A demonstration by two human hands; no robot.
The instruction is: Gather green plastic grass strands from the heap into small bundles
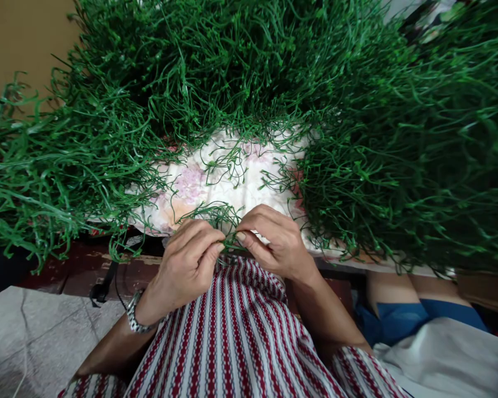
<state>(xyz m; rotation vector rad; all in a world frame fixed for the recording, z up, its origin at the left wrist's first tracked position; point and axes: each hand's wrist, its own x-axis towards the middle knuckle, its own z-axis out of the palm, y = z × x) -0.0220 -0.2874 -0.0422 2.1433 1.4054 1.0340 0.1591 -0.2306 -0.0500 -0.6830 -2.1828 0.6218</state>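
My left hand point(194, 262) is closed in a pinch, thumb against forefinger, on thin green stems point(229, 242) that look like plastic. Opposite it, my right hand point(271, 239) pinches the same stems between thumb and fingertips. The two hands are a short gap apart, just above the near edge of the cloth. Behind my fingers, a small tangle of similar stems point(216, 213) lies on the white flowered cloth point(249, 193). How many strands are in each pinch is hidden by my fingers.
Large heaps of green stems rise at the back point(240, 61), on the left point(66, 160) and on the right point(398, 160). A few loose sprigs point(228, 163) lie on the cloth. Another person's legs point(415, 298) are at the lower right. A black strap point(104, 284) hangs at the left.
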